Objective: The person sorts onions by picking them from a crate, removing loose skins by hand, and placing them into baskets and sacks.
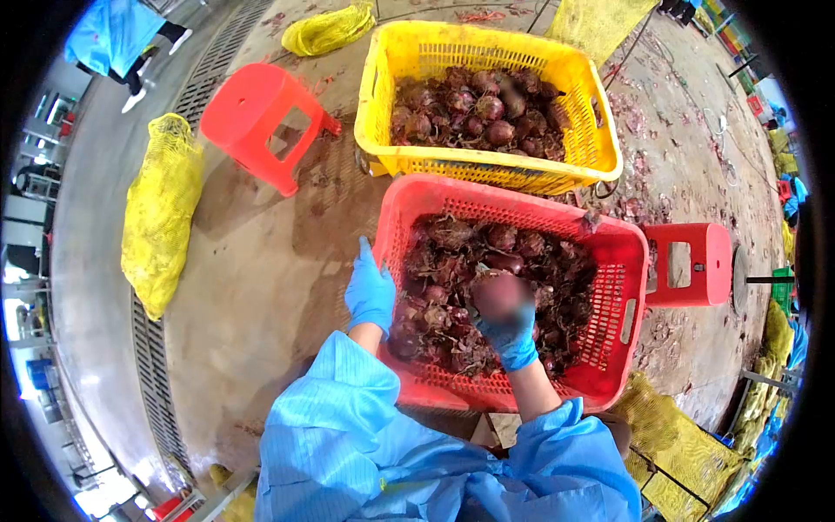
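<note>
Our right hand [511,337], in a thin blue glove, is partly closed around a large, round red onion [497,294] above the middle of the red plastic crate [623,370]; a blurred patch hides some of the fingers. Our left hand [370,294], gloved the same way, is partly open and holds nothing we can see, its index finger stretched forward. It is beside the crate's left wall, but we cannot tell if it touches.

Beneath the held onion we see a pile of onions [435,317], purple and rounded, mixed with dry, papery skins. Just beyond stands a yellow plastic crate [600,165] with slotted walls, holding more onions [490,108]. Smooth red stools [248,104] flank the crates, and a stuffed yellow mesh bag [161,222] lies on the concrete floor [252,296].
</note>
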Demonstrator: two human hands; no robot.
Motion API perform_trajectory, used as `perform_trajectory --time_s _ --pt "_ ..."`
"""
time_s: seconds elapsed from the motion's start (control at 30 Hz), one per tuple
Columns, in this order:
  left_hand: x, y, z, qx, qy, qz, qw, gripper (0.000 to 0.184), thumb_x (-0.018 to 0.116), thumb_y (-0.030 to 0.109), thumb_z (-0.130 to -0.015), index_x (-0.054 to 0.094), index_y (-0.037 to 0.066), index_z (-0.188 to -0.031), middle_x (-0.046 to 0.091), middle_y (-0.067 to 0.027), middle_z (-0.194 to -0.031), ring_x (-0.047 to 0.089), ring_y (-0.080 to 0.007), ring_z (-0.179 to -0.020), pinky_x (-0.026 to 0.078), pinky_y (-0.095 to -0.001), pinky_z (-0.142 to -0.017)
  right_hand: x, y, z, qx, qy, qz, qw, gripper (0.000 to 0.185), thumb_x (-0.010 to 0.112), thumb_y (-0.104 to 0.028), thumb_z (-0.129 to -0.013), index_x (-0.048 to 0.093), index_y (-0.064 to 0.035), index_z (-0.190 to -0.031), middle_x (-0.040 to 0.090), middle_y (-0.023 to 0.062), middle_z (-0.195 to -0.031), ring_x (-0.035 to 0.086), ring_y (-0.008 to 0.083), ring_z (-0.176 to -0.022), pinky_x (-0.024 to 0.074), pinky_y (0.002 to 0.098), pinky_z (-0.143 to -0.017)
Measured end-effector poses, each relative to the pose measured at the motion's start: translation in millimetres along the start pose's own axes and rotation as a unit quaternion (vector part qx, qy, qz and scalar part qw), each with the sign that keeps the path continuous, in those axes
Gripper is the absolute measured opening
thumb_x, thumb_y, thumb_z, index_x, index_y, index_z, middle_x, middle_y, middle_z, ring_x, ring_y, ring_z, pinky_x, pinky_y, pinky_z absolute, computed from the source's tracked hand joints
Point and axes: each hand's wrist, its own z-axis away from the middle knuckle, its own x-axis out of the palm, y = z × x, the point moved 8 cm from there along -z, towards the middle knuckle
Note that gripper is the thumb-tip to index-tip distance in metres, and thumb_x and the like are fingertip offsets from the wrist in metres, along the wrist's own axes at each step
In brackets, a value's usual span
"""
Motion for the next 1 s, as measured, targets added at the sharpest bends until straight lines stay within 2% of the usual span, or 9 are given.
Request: perform_trajectory --time_s 0.1,0.33,0.43,0.57,0.63,0.77,0.83,0.9,1.0 --pt "-2.2 1.1 0.7 -0.012 -0.006 -0.005 1.0 0.066 0.053 0.021 -0.083 0.021 0.014 -0.14 0.047 -0.0205 -0.123 0.054 -0.0374 -0.102 0.045 -0.0457 -0.082 7.1 -4.1 6.5 0.035 0.019 -0.2 0.979 0.075 0.062 -0.026 -0.056 0.042 -0.0114 -0.127 0.048 0.0109 -0.125 0.049 0.032 -0.111 0.0433 0.0508 -0.089" --pt "-3.9 1.9 1.1 -0.016 -0.015 -0.01 1.0 0.065 0.054 0.021 -0.083 0.023 0.014 -0.139 0.05 -0.02 -0.119 0.056 -0.0369 -0.097 0.045 -0.0461 -0.079 37.6 -22.5 -0.5 0.062 -0.082 -0.254 0.962 0.078 0.059 -0.061 -0.067 0.041 -0.013 -0.126 0.052 0.0166 -0.114 0.056 0.0282 -0.079 0.0498 0.0387 -0.065" --pt "-1.7 0.6 -0.5 0.004 -0.001 -0.027 1.0 0.07 0.057 0.02 -0.08 0.022 0.012 -0.139 0.052 -0.0208 -0.112 0.058 -0.0354 -0.091 0.047 -0.0449 -0.074 37.4 -20.8 2.4 0.067 -0.043 -0.276 0.958 0.072 0.058 -0.061 -0.071 0.044 -0.0154 -0.124 0.052 0.0181 -0.114 0.059 0.0278 -0.08 0.051 0.0358 -0.059" --pt "-0.7 2.0 -0.1 0.006 0.0 -0.021 1.0 0.069 0.057 0.02 -0.08 0.022 0.012 -0.139 0.052 -0.0209 -0.112 0.058 -0.0358 -0.092 0.047 -0.0455 -0.075 42.1 -26.4 9.7 0.029 0.045 -0.279 0.959 0.074 0.061 -0.059 -0.072 0.042 -0.0107 -0.125 0.051 0.014 -0.117 0.057 0.0272 -0.089 0.0524 0.0369 -0.069" --pt "-2.3 1.1 0.7 0.012 0.021 -0.01 1.0 0.069 0.057 0.019 -0.08 0.022 0.011 -0.139 0.051 -0.0211 -0.112 0.058 -0.0362 -0.092 0.047 -0.0461 -0.075 51.0 -18.1 15.3 0.081 -0.078 -0.302 0.947 0.071 0.059 -0.058 -0.074 0.041 -0.0105 -0.125 0.05 0.0151 -0.119 0.057 0.0261 -0.086 0.0527 0.036 -0.067" --pt "-4.4 3.7 1.3 0.022 0.034 -0.014 0.999 0.069 0.058 0.018 -0.08 0.022 0.011 -0.139 0.051 -0.0213 -0.112 0.058 -0.0366 -0.091 0.047 -0.0462 -0.075 44.9 -15.3 15.3 0.067 -0.106 -0.236 0.964 0.067 0.056 -0.057 -0.076 0.042 -0.0122 -0.124 0.05 0.0154 -0.12 0.057 0.0241 -0.084 0.0505 0.0298 -0.058" --pt "-4.7 3.3 2.5 -0.025 -0.022 -0.001 0.999 0.067 0.055 0.02 -0.082 0.021 0.013 -0.139 0.049 -0.0247 -0.119 0.055 -0.0391 -0.099 0.045 -0.0465 -0.082 53.2 -18.5 22.9 0.037 -0.045 -0.167 0.984 0.063 0.057 -0.055 -0.076 0.044 -0.0132 -0.121 0.053 0.0143 -0.116 0.057 0.0224 -0.083 0.049 0.0274 -0.054" --pt "-3.9 3.8 0.0 -0.019 -0.016 -0.006 1.0 0.068 0.056 0.02 -0.081 0.021 0.012 -0.139 0.05 -0.023 -0.116 0.056 -0.038 -0.095 0.046 -0.0461 -0.078 46.7 -27.6 30.3 -0.051 0.14 -0.125 0.981 0.059 0.058 -0.054 -0.076 0.046 -0.0143 -0.118 0.055 0.0112 -0.112 0.056 0.0204 -0.08 0.0469 0.0262 -0.052" --pt "-1.4 0.0 -1.4 -0.005 -0.002 -0.017 1.0 0.069 0.056 0.019 -0.081 0.021 0.01 -0.139 0.051 -0.0213 -0.113 0.058 -0.0367 -0.091 0.047 -0.0457 -0.075 32.2 -24.5 26.9 -0.043 0.108 -0.09 0.989 0.054 0.06 -0.052 -0.073 0.05 -0.016 -0.112 0.057 0.0074 -0.107 0.057 0.0215 -0.087 0.0482 0.0299 -0.056"
